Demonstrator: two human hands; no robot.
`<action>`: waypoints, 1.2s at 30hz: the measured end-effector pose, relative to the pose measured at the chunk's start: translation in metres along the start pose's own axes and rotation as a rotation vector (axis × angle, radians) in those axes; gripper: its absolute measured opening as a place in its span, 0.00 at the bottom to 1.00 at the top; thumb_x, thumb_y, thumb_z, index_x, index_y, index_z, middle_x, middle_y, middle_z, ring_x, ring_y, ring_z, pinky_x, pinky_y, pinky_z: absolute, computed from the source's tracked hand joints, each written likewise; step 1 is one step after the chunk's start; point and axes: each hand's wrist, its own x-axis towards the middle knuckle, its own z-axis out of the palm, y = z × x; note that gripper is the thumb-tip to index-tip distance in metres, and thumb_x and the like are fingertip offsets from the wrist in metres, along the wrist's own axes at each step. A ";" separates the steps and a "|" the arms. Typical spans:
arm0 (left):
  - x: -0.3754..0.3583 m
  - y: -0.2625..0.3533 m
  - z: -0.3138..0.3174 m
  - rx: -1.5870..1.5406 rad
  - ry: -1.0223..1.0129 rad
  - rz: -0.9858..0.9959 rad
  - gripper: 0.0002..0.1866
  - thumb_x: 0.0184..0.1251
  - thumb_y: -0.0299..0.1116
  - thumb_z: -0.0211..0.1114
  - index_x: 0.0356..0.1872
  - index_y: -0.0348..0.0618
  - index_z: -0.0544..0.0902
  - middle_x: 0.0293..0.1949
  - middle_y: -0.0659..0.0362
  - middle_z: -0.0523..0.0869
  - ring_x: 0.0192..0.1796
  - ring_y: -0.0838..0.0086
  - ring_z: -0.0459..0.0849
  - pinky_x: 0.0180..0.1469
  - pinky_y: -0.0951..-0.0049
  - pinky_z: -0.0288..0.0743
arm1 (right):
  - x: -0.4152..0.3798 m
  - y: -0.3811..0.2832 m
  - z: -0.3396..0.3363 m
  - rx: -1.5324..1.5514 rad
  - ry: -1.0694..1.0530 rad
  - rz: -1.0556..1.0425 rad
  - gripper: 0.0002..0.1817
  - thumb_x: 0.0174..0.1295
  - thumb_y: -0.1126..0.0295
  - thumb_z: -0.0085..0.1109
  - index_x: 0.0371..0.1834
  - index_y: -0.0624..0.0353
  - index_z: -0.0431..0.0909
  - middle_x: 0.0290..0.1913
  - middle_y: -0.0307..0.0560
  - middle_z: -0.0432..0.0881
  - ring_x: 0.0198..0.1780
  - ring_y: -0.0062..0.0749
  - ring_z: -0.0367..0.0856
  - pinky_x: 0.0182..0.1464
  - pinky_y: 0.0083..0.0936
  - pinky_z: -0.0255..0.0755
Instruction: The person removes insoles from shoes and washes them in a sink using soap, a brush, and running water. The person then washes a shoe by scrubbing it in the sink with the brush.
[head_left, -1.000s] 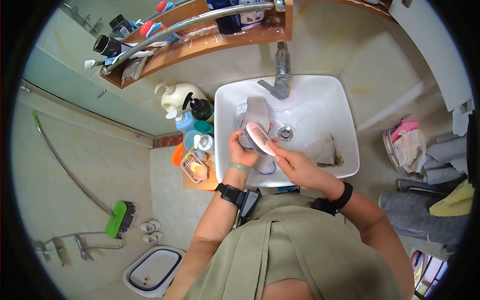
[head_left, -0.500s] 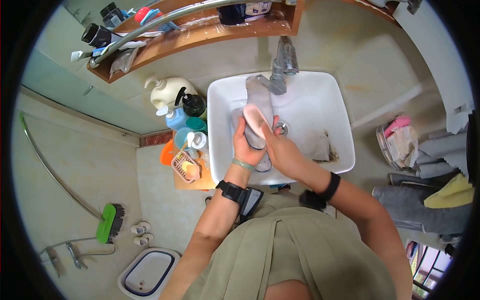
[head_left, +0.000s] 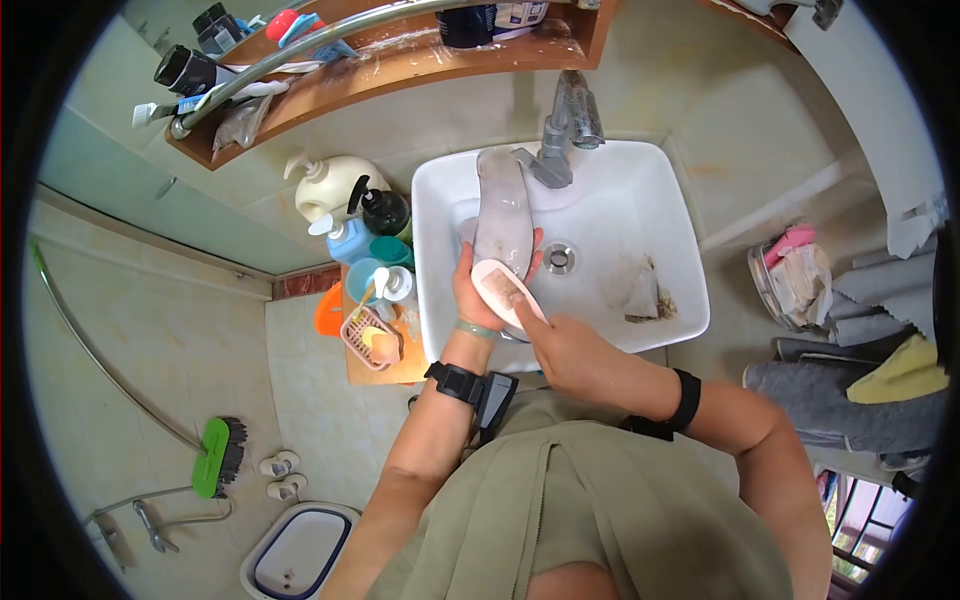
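A long, wet, grey sole-shaped piece [head_left: 504, 205] lies in the white sink [head_left: 690, 270], its far end beneath the faucet [head_left: 570, 125]. My left hand [head_left: 470, 300] is cupped under its near end, thumb on the left side and fingertips curling up on the right. In my right hand [head_left: 565, 350] is a pale pink oval scrub brush [head_left: 492, 276] with a brownish middle. The brush overlaps the near end of the grey piece, above my left palm. My right fingers close on the brush's near end.
Pump bottles [head_left: 383, 212] and a pink soap dish [head_left: 365, 335] crowd the sink's left side. A dark-stained light scrap [head_left: 645, 295] lies in the basin, right of the drain [head_left: 560, 258]. Above runs a wooden shelf [head_left: 400, 80] with a metal rail. Towels [head_left: 830, 405] hang at right.
My right hand has drawn the brush down toward me and tilted it, showing its brownish middle. My left hand has shifted slightly left, and more of the grey piece's far part shows.
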 end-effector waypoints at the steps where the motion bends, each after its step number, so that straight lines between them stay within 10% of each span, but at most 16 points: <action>1: 0.000 -0.001 -0.001 0.016 0.058 0.029 0.27 0.71 0.50 0.43 0.61 0.41 0.67 0.63 0.47 0.69 0.65 0.47 0.67 0.66 0.44 0.62 | 0.004 0.000 -0.003 0.019 0.017 0.034 0.28 0.58 0.79 0.46 0.64 0.72 0.59 0.24 0.67 0.74 0.26 0.58 0.74 0.28 0.49 0.67; 36: -0.004 -0.007 -0.010 -0.026 0.017 -0.027 0.29 0.70 0.50 0.42 0.67 0.44 0.63 0.65 0.49 0.69 0.65 0.56 0.69 0.68 0.50 0.61 | 0.046 0.032 -0.018 -0.158 0.201 0.027 0.35 0.58 0.79 0.45 0.71 0.66 0.50 0.28 0.68 0.74 0.25 0.58 0.75 0.28 0.46 0.70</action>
